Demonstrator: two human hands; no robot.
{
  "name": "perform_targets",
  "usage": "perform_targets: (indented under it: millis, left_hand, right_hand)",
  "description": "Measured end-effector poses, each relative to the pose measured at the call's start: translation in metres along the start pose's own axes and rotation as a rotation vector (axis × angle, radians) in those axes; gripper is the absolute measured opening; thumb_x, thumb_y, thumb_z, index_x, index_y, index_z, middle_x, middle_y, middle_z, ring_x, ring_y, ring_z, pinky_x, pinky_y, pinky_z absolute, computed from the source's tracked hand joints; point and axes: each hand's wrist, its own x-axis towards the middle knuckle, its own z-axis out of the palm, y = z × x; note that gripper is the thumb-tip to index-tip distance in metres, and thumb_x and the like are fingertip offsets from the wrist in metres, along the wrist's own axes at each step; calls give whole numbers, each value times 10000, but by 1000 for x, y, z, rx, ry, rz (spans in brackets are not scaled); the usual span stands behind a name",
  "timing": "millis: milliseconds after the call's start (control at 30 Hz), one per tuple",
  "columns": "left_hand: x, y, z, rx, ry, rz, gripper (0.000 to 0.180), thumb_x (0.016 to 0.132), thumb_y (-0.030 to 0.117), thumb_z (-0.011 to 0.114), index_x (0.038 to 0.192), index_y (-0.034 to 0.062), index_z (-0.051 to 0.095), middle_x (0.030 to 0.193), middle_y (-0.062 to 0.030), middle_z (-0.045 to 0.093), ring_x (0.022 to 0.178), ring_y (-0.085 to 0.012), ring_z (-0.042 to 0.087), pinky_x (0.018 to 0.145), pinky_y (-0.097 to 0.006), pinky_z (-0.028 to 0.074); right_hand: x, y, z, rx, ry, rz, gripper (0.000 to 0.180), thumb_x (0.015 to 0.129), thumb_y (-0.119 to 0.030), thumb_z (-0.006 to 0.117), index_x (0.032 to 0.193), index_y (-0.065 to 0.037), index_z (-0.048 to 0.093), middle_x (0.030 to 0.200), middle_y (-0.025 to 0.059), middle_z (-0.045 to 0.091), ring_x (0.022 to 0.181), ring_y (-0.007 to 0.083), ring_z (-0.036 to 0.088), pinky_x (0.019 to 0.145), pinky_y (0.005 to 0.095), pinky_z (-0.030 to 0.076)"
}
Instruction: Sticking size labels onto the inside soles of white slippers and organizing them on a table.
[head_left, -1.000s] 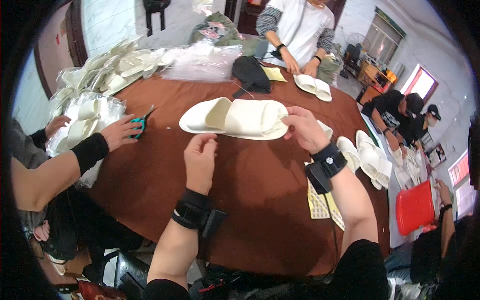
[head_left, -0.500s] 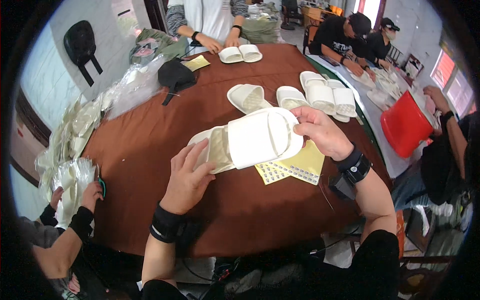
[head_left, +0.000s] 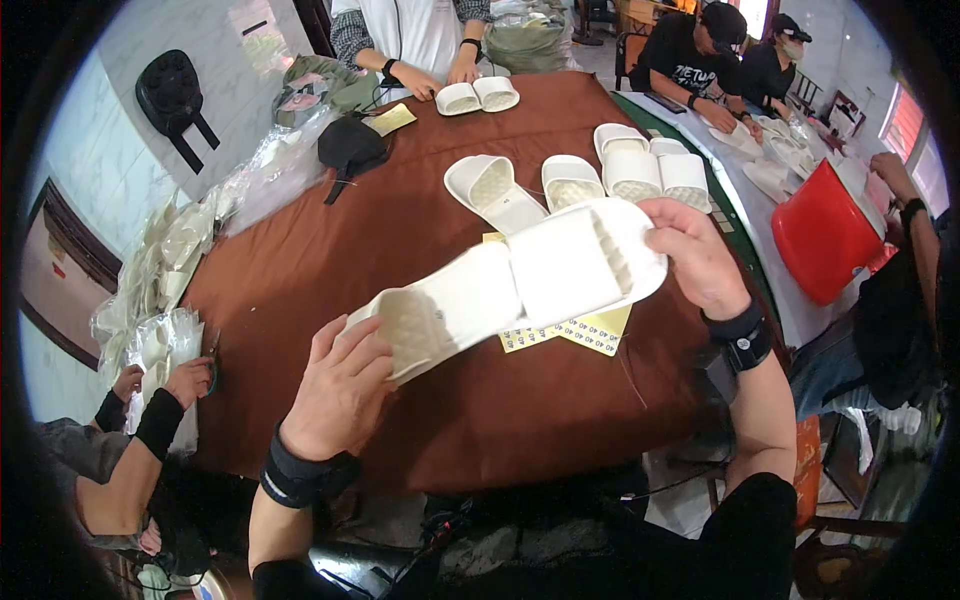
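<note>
Two white slide slippers stretch between my hands above the brown-covered table (head_left: 270,310). My left hand (head_left: 340,390) grips the toe end of the left slipper (head_left: 455,295), its fingers over the strap. The thumb and fingers of my right hand (head_left: 695,255) pinch the toe of the right slipper (head_left: 565,265), whose broad strap faces up. The left slipper's heel end meets the right slipper at its strap; whether it passes inside cannot be made out. Partly covered beneath them lie yellow sticker sheets (head_left: 595,333).
More white slippers (head_left: 632,175) lie beyond my hands, one (head_left: 490,190) turned sideways. A co-worker's hands touch a pair (head_left: 478,97) at the far edge. Bagged slippers (head_left: 160,250) and a black cap (head_left: 352,147) line the left. A red stool (head_left: 825,235) stands right.
My hands have moved apart, the left one down and leftward, the right one rightward. The two slippers overlap less, and more of the left slipper's sole shows.
</note>
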Motion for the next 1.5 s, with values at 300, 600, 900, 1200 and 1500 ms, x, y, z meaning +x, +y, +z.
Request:
perform_targets:
  millis: [300,600,900,1200,1500]
  left_hand:
    - [-21,-6,0,-169,84,-180,187,702,49,675,851,31,562,835,-132,536,844,-353,515,807,-409,392]
    - [8,-10,25,-709,26,-688,232,813,169,649,941,-13,584,736,-130,610,670,-199,606,628,-311,485]
    - [10,-21,49,-878,-245,-662,383,882,215,617,1186,-10,559,762,-11,599,660,-74,521,591,-244,433]
    - [12,-27,41,-903,-396,-578,264,876,241,604,888,-22,605,651,-19,545,609,-70,485,535,-265,404]
    - [17,-7,-27,-695,-407,-494,217,811,170,687,874,-25,614,650,-31,544,638,-75,496,597,-274,449]
  right_hand:
    - [-22,1,4,11,178,8,303,821,-7,492,1109,50,568,974,85,646,843,123,618,748,247,489]
    - [-33,44,70,159,66,103,338,857,-63,530,1177,26,470,972,105,622,798,144,620,663,261,514]
    - [-64,67,105,97,-112,286,355,863,-20,547,1202,2,444,947,80,596,768,128,583,671,255,505]
    - [-80,76,102,134,-300,398,353,903,-64,531,1241,-6,446,1010,90,616,845,136,613,687,258,513]
    - [-79,46,70,-56,-361,377,344,931,-96,517,1253,6,450,932,81,638,776,127,617,663,250,521]
